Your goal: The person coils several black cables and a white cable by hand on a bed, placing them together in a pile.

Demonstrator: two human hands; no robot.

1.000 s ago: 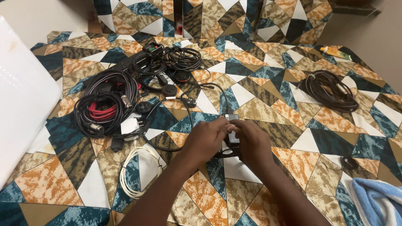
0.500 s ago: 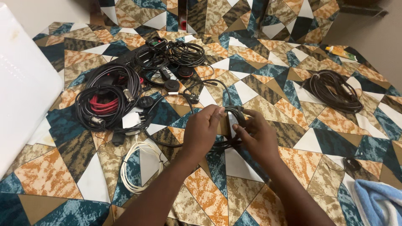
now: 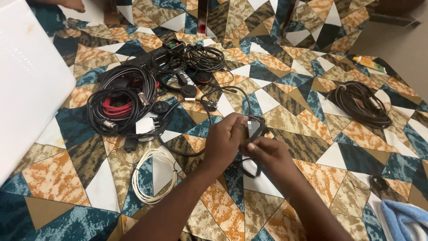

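**Two hands on one black cable at mid-frame**

Near the centre of the frame, the left hand [image 3: 225, 143] and the right hand [image 3: 267, 154] meet over a thin black cable with a small grey-white adapter block [image 3: 252, 128]. The left grip is pressed together around the block and the cable beside it; the right grip pinches a loop of the same cable just below. The rest of the cable runs up and left across the patterned bedspread of orange, teal, tan and white triangles [image 3: 290, 89] to a black plug [image 3: 210, 105].

Counted about them: one large coil of black cable with metal connectors, wound round a red cable [image 3: 118, 107], in the left-centre; one smaller tangle of black wires [image 3: 203, 58] at upper centre; one separate coil of thick black cable [image 3: 363, 105] at the right, well apart from the hands; one loose coil of white cord [image 3: 154, 176] at lower left of the hands. Two round black pucks [image 3: 189, 90] lie between the tangles.

A white square charger block [image 3: 145, 126] sits at the big coil's lower edge. A small yellow tube with a green band [image 3: 368, 63] lies at upper right. A white flat panel [image 3: 26, 89] fills the left edge, and a light blue towel [image 3: 401, 218] shows in the lower right corner.
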